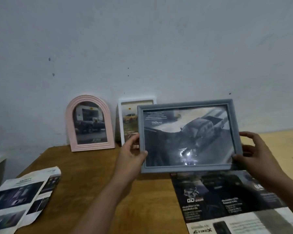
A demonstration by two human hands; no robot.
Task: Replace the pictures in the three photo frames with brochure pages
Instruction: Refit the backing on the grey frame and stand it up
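Observation:
I hold a grey rectangular photo frame (188, 105) up above the wooden table (95, 174), facing me. It shows a brochure page of a dark pickup truck. My left hand (132, 154) grips its lower left corner and my right hand (254, 154) grips its lower right edge. A pink arched frame (69, 125) stands against the wall at the back, with a dark truck picture inside. Next to it a white rectangular frame (121, 122) leans on the wall, partly hidden behind the grey frame, showing a yellow vehicle.
An open dark brochure (227, 200) lies on the table at the front right. Loose crumpled brochure pages (24, 196) lie at the front left edge. A pale yellow surface (277, 142) adjoins the table on the right. The wall stands close behind.

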